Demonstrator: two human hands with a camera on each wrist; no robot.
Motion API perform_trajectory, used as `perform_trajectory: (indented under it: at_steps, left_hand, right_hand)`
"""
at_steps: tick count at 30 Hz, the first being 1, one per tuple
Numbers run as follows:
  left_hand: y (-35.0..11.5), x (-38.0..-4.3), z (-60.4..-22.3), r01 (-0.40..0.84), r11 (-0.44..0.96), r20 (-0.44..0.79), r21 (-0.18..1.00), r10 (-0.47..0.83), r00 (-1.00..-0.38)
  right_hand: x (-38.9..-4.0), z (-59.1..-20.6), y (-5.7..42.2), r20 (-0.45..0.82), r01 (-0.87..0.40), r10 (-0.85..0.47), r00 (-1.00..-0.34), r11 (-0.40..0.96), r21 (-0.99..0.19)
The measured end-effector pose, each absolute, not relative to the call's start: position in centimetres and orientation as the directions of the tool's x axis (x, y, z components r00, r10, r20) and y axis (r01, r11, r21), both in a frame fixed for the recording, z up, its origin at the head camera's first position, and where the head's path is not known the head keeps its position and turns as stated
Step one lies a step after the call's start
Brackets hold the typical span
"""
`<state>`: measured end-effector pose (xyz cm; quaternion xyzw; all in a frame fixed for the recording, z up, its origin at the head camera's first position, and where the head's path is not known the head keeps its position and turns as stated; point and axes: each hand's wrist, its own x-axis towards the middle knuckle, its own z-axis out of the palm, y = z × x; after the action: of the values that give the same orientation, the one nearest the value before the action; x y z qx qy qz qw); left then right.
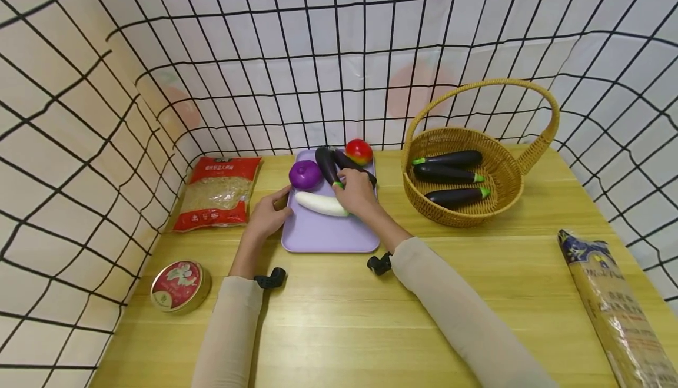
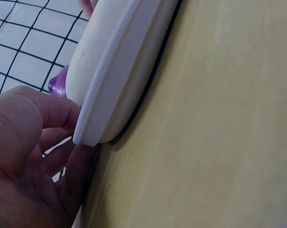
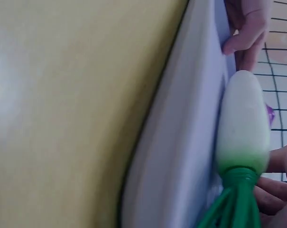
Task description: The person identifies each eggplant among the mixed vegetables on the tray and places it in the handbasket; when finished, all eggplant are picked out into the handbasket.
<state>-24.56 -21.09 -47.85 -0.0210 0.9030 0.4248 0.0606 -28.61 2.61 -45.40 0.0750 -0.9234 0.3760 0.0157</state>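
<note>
Left hand (image 1: 269,214) pinches the left edge of one lilac tray (image 1: 328,236), thumb over the rim and fingers below it, at the centre of the head view. Right hand (image 1: 359,192), also near the centre, reaches over the tray with its fingers at the green end of a dark eggplant (image 1: 326,165); whether they grip it I cannot tell. Five pieces lie on the tray: that eggplant and a second eggplant (image 1: 344,160) just beside it toward the top, one white radish (image 1: 320,204) across the middle, one purple onion (image 1: 304,175) at the upper left, and one red fruit (image 1: 359,151) at the upper right. Right of the frame's centre stands one wicker basket (image 1: 455,217) with a single tall handle, holding three dark eggplants (image 1: 449,172) with green ends. One red packet (image 1: 217,192) lies left of centre, one round tin (image 1: 180,285) at the lower left, and one long bag (image 1: 614,311) at the lower right, all on one wooden table (image 1: 318,329).
</note>
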Motion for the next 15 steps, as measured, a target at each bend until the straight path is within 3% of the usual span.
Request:
perform_trajectory:
  at_steps: [9, 15]
  left_hand:
    - [-21.1, -24.6, -47.8, -0.107, 0.634, -0.142, 0.766, 0.005, -0.99]
    - [-21.1, -24.7, -48.0, -0.105, 0.631, -0.145, 0.769, 0.012, -0.989]
  right_hand:
    - [-27.4, -44.0, 4.7, 0.088, -0.166, -0.156, -0.984, 0.619, -0.768]
    - [-26.8, -43.6, 7.1, 0.085, -0.172, -0.164, -0.983, 0.653, -0.737]
